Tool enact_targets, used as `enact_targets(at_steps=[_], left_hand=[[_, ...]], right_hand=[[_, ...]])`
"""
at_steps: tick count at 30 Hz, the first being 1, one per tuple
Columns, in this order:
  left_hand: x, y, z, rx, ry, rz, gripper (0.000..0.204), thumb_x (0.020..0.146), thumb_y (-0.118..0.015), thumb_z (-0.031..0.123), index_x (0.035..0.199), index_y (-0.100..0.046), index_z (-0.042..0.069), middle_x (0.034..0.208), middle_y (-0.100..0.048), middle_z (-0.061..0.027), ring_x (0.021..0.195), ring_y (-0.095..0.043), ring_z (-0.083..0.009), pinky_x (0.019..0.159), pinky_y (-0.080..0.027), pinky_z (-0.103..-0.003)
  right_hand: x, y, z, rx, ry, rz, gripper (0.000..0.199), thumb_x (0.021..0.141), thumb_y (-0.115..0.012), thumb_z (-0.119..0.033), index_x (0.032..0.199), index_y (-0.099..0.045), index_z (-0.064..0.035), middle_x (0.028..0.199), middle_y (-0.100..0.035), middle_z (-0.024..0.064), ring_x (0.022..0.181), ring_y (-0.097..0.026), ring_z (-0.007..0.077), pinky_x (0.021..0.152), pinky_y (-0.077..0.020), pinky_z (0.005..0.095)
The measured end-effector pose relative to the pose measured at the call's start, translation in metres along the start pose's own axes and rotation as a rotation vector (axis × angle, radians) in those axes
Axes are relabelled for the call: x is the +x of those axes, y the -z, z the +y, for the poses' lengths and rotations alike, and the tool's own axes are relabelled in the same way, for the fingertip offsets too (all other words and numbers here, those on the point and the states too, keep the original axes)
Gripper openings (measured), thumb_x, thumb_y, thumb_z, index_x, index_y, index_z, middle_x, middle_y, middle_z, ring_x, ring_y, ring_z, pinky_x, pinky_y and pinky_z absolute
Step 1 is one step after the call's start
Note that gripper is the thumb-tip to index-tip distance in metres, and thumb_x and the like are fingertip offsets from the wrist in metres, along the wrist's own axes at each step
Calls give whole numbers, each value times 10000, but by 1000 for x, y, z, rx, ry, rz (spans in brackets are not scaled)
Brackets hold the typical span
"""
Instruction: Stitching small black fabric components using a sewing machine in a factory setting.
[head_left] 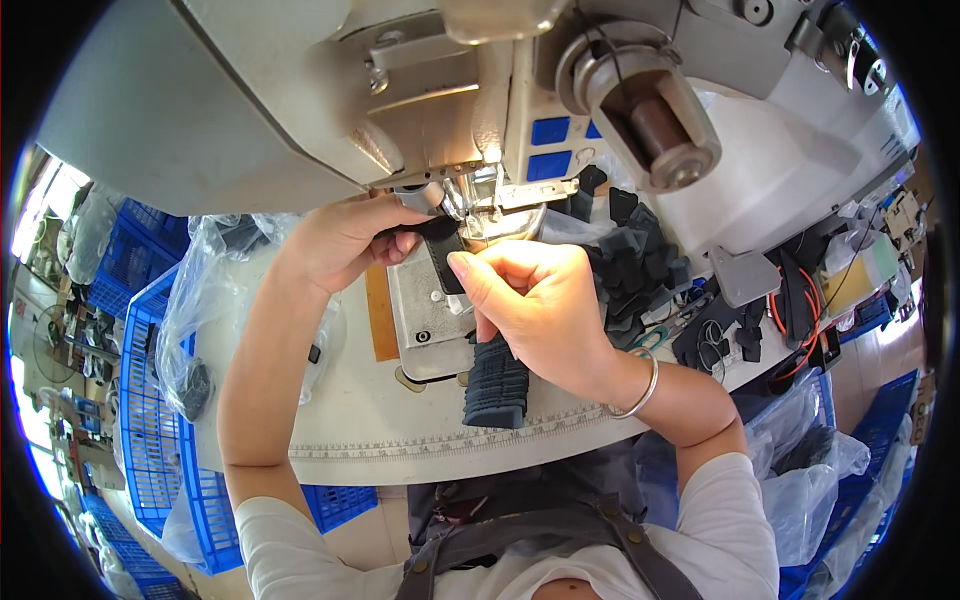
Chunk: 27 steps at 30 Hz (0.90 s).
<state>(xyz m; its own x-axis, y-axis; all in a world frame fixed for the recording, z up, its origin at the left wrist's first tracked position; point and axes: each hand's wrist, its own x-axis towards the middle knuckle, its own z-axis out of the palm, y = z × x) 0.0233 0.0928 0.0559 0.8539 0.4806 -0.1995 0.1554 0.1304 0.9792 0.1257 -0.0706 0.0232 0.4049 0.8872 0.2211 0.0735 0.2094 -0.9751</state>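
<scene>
Under the lit head of a sewing machine point(440, 110), a small black strip of material point(443, 265) lies at the needle area. My left hand point(350, 240) comes in from the left, with thumb and fingers closed on the dark material beside the presser foot. Opposite it, my right hand point(535, 300) has its thumb and fingers pinched together at the strip's right edge. The right fingertips partly cover the strip. A row of stacked black pieces point(495, 390) lies on the table just below my right hand.
Loose black pieces point(640, 265) are heaped right of the needle. Small scissors point(650, 338) and a coiled cord point(712, 345) lie further right. A printed ruler point(430, 442) follows the table's front edge. Blue crates point(150, 400) with plastic bags point(200, 300) stand left; another bagged crate point(810, 480) is at right.
</scene>
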Motion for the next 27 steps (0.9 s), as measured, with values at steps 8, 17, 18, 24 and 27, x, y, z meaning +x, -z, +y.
enact_targets(at_steps=[8,17,18,24,27], left_hand=[[-4,-8,5,43,-23,-66,117,758,-628,147,752,-610,32,559,-535,-12,468,-465,-71,426,-314,-183],[-37,17,-5,417,-276,209,256,790,-601,145,993,-561,-5,606,-508,5,514,-456,-58,455,-338,-189],[-51,37,-9,539,-257,278,274,793,-582,137,1035,-546,14,644,-512,9,526,-443,-53,472,-341,-187],[-123,129,-84,638,-115,539,263,790,-571,90,1048,-557,46,803,-567,-8,664,-490,-77,598,-392,-211],[-121,130,-117,954,-135,660,280,738,-623,64,1010,-572,20,902,-579,-69,785,-554,-169,696,-437,-284]], right_hand=[[-6,1,-5,18,-56,-4,264,831,-555,-165,621,-559,-7,488,-497,-17,454,-417,10,399,-308,191],[-2,22,-14,-286,-7,-193,286,820,-531,-149,585,-513,12,489,-486,8,460,-413,35,411,-311,225],[-4,29,-20,-322,-14,-192,259,817,-533,-157,624,-549,16,505,-508,24,465,-423,36,417,-319,224],[-29,74,-2,-258,-149,-149,191,842,-519,-144,806,-628,9,553,-545,8,433,-430,11,386,-311,149],[-40,90,17,-236,-169,-128,187,846,-520,-138,809,-626,11,562,-547,13,438,-433,11,388,-309,149]])
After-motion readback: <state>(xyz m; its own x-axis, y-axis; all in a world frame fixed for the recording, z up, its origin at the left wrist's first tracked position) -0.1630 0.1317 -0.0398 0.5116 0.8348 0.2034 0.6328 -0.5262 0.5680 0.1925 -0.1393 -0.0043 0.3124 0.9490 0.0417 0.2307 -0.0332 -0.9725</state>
